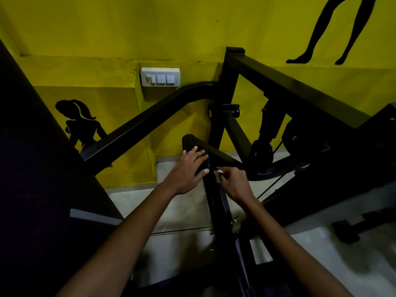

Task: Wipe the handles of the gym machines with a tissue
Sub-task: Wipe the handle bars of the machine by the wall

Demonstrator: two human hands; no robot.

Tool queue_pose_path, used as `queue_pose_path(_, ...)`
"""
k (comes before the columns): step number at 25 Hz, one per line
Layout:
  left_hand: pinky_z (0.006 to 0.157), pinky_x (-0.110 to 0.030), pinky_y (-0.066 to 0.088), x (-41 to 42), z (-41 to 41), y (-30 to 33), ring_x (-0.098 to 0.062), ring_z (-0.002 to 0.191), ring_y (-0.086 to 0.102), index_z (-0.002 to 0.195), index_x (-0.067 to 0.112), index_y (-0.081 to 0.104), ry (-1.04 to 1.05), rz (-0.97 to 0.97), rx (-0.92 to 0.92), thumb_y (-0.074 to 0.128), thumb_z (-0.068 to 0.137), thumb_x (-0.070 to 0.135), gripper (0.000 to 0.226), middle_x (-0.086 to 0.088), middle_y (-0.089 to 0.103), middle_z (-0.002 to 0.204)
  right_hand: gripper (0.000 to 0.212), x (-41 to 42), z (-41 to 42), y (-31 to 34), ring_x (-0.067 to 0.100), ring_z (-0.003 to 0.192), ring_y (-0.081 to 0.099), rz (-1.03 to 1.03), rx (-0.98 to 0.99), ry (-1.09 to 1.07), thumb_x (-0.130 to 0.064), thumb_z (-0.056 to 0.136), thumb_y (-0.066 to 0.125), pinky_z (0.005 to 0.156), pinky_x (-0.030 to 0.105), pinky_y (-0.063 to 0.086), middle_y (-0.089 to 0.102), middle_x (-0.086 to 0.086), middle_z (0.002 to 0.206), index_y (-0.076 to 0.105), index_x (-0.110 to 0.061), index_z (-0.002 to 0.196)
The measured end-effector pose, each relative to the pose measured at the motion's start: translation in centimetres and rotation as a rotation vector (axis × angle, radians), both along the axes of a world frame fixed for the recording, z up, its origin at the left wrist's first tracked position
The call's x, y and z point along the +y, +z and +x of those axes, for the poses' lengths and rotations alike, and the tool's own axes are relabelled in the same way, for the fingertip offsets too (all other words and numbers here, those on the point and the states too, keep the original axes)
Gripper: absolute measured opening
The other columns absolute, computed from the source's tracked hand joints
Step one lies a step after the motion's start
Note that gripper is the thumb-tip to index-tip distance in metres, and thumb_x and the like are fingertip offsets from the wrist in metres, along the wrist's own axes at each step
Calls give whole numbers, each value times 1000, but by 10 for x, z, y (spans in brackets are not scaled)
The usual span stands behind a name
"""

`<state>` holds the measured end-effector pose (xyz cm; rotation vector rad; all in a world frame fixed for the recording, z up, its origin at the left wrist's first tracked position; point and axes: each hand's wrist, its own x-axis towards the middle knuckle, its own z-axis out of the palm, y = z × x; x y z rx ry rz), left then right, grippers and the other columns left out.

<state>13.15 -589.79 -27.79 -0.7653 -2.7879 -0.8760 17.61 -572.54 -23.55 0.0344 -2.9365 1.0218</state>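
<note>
Hands (188, 168) on handle (189, 141); tissue (219, 173)

The tissue (219, 173) is mostly hidden inside the right hand (234, 182).

Pale tiled floor (186, 211) running up to the yellow wall; black machine frame (220, 206) planted straight on it; dark shadows falling across the tiles.

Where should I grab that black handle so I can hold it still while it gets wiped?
Probably on its thick dark grip, wrapping your fingers over it from above on the left. It is rounded and sticks out towards you, and the left hand already rests there. That leaves the bar beside it free for the right hand, which pinches the small white tissue.
</note>
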Motion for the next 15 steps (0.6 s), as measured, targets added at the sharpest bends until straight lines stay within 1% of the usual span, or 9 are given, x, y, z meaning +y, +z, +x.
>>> queue_pose_path(2, 120, -46, 1, 2, 2, -2, -18, 148, 5, 145, 14, 39, 24, -6, -4, 42, 100, 37, 51, -4, 32, 154, 21, -15, 2, 2, 21, 74, 58, -58, -49, 4, -12, 96, 48, 64, 25, 37, 65, 11, 85, 67, -3, 98)
queue_pose_path(5, 120, -45, 0, 7, 13, 0, -19, 148, 5, 145, 12, 37, 33, -41, 3, 40, 101, 32, 48, -4, 31, 154, 15, -22, 8, 11, 30, 86, 60, 2, -80, 11, -5, 90, 51, 65, 24, 35, 66, 17, 92, 65, 0, 95)
queue_pose_path(6, 120, -44, 0, 8, 19, 1, -20, 148, 5, 146, 12, 36, 31, -63, 8, 39, 102, 30, 48, -5, 31, 154, 11, -20, 10, 15, 32, 87, 59, 31, -101, 34, -3, 88, 53, 64, 24, 34, 65, 18, 91, 64, -1, 90)
queue_pose_path(7, 119, -44, 0, 9, 24, 2, -19, 148, 5, 146, 12, 35, 30, -82, 8, 38, 102, 29, 47, -4, 30, 154, 8, -18, 12, 18, 33, 85, 58, 57, -126, 53, -1, 86, 54, 63, 25, 34, 63, 17, 87, 61, -3, 82)
queue_pose_path(8, 119, -43, 0, 10, 28, 3, -18, 148, 5, 147, 12, 34, 31, -92, 0, 37, 103, 28, 47, -4, 29, 155, 13, -17, 17, 22, 31, 80, 56, 74, -143, 65, 0, 85, 54, 62, 25, 33, 61, 16, 83, 57, -6, 74)
queue_pose_path(9, 119, -42, 0, 10, 32, 3, -17, 148, 4, 147, 12, 33, 30, -92, -11, 35, 103, 27, 47, -3, 28, 155, 16, -15, 21, 25, 29, 76, 54, 89, -157, 73, 1, 85, 54, 61, 25, 33, 60, 16, 80, 55, -7, 71)
queue_pose_path(10, 119, -41, -1, 11, 36, 4, -17, 148, 4, 148, 12, 32, 27, -89, -24, 34, 103, 27, 47, -3, 28, 156, 14, -14, 25, 26, 27, 75, 54, 96, -161, 80, 2, 84, 53, 61, 25, 33, 61, 17, 81, 57, -5, 72)
queue_pose_path(12, 118, -37, -2, 14, 46, 6, -16, 148, 4, 148, 11, 30, 17, -87, -54, 33, 104, 25, 47, -3, 25, 157, 10, -10, 36, 25, 28, 80, 58, 103, -160, 91, 4, 83, 53, 62, 26, 35, 64, 17, 84, 62, 2, 80)
queue_pose_path(15, 117, -32, -2, 18, 62, 12, -14, 148, 5, 150, 10, 24, 18, -64, -123, 31, 104, 24, 48, -3, 19, 159, 12, -4, 58, 21, 27, 82, 61, 87, -153, 92, 4, 82, 54, 63, 27, 41, 64, 16, 81, 65, 1, 82)
